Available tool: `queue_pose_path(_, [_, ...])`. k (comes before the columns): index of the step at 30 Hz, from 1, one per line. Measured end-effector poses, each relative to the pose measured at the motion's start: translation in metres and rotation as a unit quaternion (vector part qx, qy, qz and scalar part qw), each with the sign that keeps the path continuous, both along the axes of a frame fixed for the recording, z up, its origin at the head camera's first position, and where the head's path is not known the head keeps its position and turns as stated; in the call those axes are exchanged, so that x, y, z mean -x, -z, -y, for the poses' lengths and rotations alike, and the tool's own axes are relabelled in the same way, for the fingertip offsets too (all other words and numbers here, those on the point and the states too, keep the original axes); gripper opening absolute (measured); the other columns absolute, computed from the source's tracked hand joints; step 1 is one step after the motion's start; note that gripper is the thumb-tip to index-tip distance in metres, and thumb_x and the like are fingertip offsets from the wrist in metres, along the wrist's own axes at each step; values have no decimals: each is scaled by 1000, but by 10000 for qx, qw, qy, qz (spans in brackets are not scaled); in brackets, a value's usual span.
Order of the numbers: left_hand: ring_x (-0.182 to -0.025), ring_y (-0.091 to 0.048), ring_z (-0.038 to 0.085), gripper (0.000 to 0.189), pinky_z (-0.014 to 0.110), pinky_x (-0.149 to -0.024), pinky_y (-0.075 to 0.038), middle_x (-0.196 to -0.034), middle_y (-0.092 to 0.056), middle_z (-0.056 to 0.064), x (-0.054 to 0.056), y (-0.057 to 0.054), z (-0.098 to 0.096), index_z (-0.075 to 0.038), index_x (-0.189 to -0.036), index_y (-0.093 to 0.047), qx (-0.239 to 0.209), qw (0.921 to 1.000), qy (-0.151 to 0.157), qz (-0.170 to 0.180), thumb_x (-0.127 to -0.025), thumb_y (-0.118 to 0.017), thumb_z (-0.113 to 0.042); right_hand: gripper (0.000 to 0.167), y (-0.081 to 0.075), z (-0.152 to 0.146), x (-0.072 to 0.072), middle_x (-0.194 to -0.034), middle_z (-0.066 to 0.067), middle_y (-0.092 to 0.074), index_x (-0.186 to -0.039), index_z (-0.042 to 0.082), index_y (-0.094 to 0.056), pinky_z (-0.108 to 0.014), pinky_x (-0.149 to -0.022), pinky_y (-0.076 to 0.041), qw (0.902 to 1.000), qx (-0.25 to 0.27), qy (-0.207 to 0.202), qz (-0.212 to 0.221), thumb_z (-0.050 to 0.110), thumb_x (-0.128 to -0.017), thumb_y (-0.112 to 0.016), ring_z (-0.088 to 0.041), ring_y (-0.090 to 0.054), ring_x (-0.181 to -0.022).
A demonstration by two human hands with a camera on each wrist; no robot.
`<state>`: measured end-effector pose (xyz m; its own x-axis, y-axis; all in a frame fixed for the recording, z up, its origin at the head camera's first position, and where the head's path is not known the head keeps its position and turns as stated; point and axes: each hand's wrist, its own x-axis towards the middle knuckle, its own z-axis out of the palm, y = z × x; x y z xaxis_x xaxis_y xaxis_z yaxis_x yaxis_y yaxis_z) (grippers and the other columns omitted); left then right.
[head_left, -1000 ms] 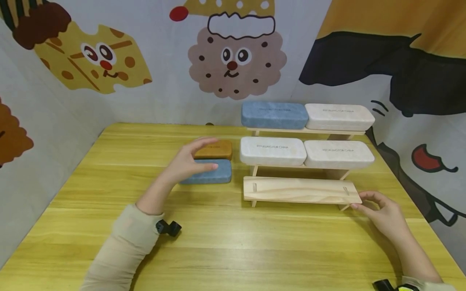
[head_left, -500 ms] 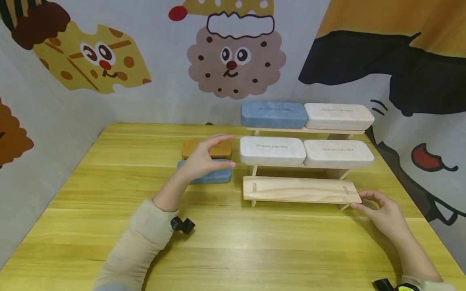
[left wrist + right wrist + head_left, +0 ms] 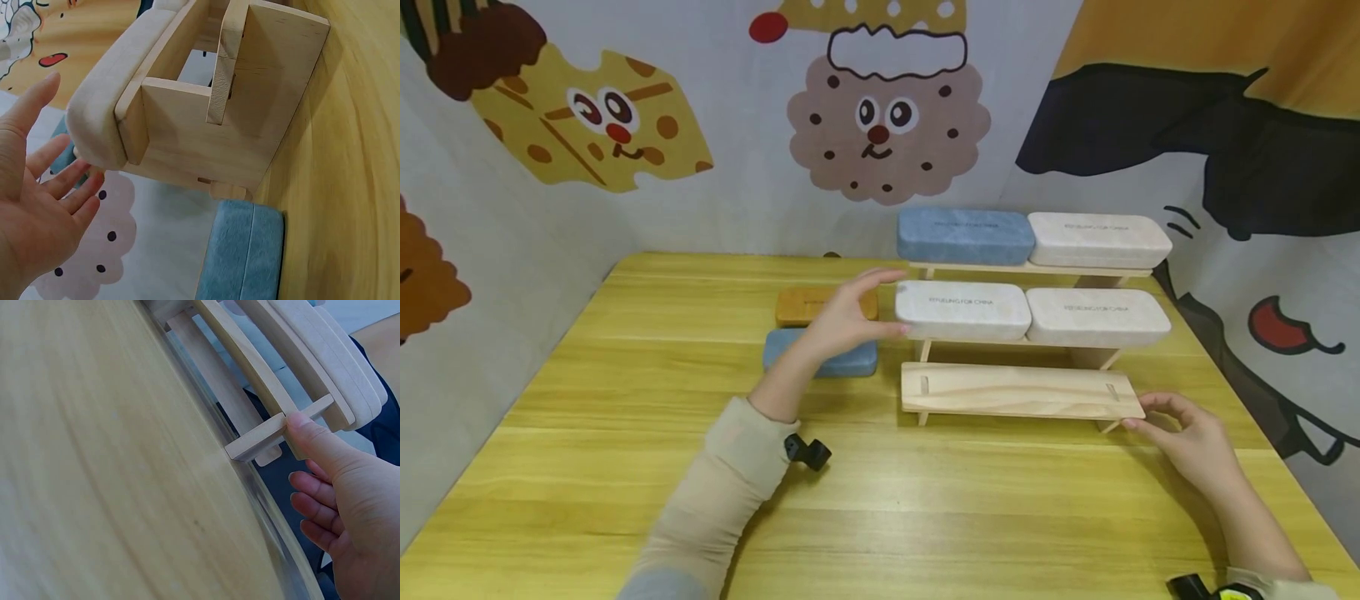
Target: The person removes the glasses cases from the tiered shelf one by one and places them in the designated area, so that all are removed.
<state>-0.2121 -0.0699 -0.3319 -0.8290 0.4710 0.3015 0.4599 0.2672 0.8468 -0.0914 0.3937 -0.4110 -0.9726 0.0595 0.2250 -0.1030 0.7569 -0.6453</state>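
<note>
At the left end of the white glasses case on the middle shelf is my left hand, thumb and fingers spread around that end. In the left wrist view the thumb stands apart from the case, while the fingertips are right by its end. My right hand pinches the front right corner of the bare lowest shelf of the wooden rack. The right wrist view shows the right thumb pressed on the shelf's end, with the other fingers loosely bent below.
Another white case sits on the middle shelf's right side. On the top shelf are a blue case and a white case. Left of the rack, an orange case and a blue case lie on the table.
My left hand has moved right, from over the orange and blue cases on the table to the white case's left end. The right hand stays at the shelf corner.
</note>
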Motion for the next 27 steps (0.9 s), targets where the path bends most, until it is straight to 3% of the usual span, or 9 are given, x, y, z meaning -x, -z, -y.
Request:
queue_pose_path(5, [-134,-33,18,72,54,-109,-21,-145,-43,1,4,2,-9,-16,-139,-51,-16,9999,102,18,-75,-84,-23,37,1,0,1,-95,25,-55,-106,-1,-61,-3,-77,-30,10000,26,-14,-19,24,-82,-78,17,-39,-98])
queue_pose_path(18, [-133,-34,18,78,53,-108,-23,-144,-42,-6,7,7,-24,-19,-139,-52,89,9999,-47,28,-70,-87,-31,37,-1,0,0,-94,24,-57,-105,0,-63,-5,-78,-29,10000,-18,27,-9,23,-82,-78,17,-39,-97])
queue_pose_path(27, [-132,-36,25,80,54,-106,-27,-144,-41,2,8,10,-27,-15,-140,-50,297,9995,-61,-6,-70,-87,-30,37,-2,1,-1,-94,26,-55,-105,1,-62,-5,-78,-28,10000,-48,57,1,24,-82,-79,18,-38,-97])
